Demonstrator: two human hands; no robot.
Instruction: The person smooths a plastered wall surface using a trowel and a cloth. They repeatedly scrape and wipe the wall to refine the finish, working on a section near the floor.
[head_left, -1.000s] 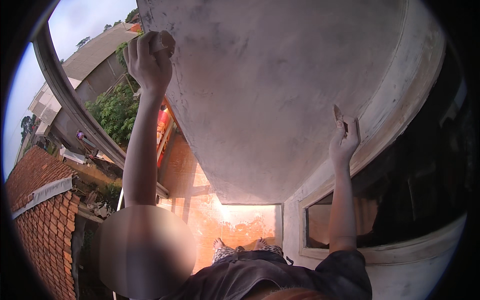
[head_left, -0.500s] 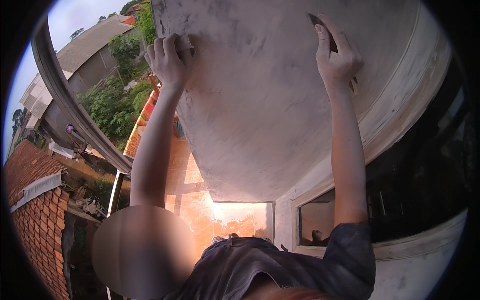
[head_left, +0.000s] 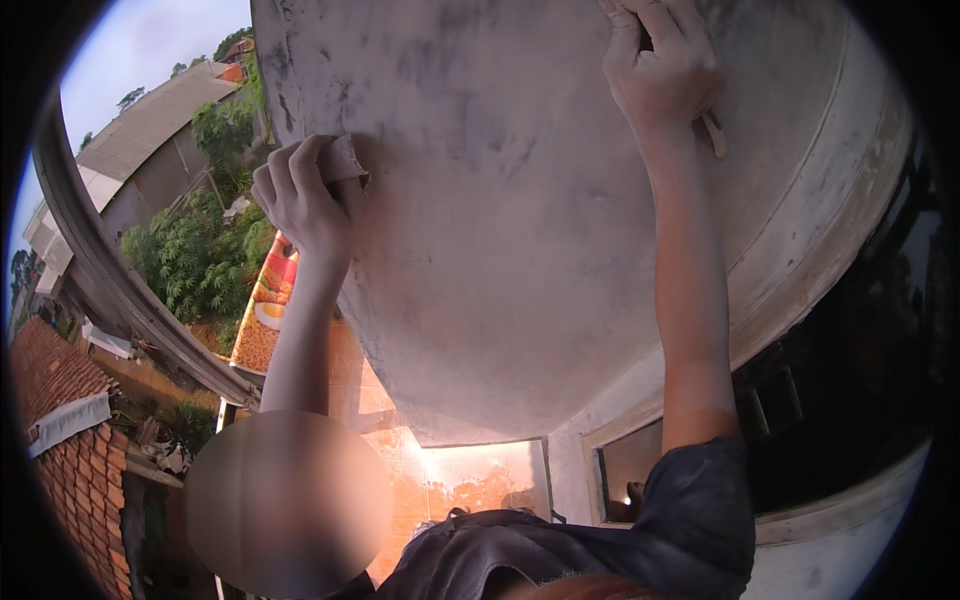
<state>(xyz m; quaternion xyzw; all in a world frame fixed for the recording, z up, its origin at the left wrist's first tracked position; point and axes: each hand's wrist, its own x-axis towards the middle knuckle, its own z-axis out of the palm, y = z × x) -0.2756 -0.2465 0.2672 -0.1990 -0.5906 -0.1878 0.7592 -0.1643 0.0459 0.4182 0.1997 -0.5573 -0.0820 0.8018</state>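
Observation:
A grey plastered wall (head_left: pixel 500 230) with dark smudges fills the upper middle. My left hand (head_left: pixel 308 205), dusty and raised to the wall's left edge, has its fingers curled round a folded piece of sandpaper (head_left: pixel 346 158). That sheet lies against or very close to the plaster. Higher up on the right, my right hand (head_left: pixel 662 80) is closed on a putty knife (head_left: pixel 714 136). Only the end of its handle shows below the palm; the blade is hidden or beyond the picture's upper edge. Whether the knife touches the wall, I cannot tell.
On the right, a pale window frame (head_left: pixel 630 410) surrounds dark glass (head_left: pixel 830 400). A curved post (head_left: pixel 110 260) stands at the left beside a colourful printed banner (head_left: pixel 268 310). Orange floor tiles (head_left: pixel 365 375) lie below. Outside are tiled roofs (head_left: pixel 85 480) and bushes (head_left: pixel 190 265).
The whole view has shifted. My left hand with the sandpaper appears lower and further left; my right hand appears higher, so the knife's blade no longer shows.

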